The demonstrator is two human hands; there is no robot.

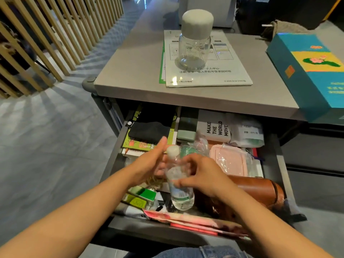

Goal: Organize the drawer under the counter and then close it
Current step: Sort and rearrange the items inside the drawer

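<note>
— How is the bottle [179,190] held?

— It is gripped round the middle by the right hand [202,175], fingers curled about it, with the cap tipped toward eleven o'clock, above the middle of the open drawer [284,174]. The left hand [150,162] is held open with the fingers straight, at ten o'clock from the cap. Whether contact is made cannot be told, as the frame is blurred there.

— What is packed around it?

— A leather case [260,190] is seen at three o'clock, green boxes [145,194] at eight, a pink box [229,161] at one.

— How is this step best done?

— Probably a gap should first be cleared by the open hand. The bottle should then be laid flat, low enough for the desk [134,71] edge at twelve o'clock to be passed on closing.
</note>
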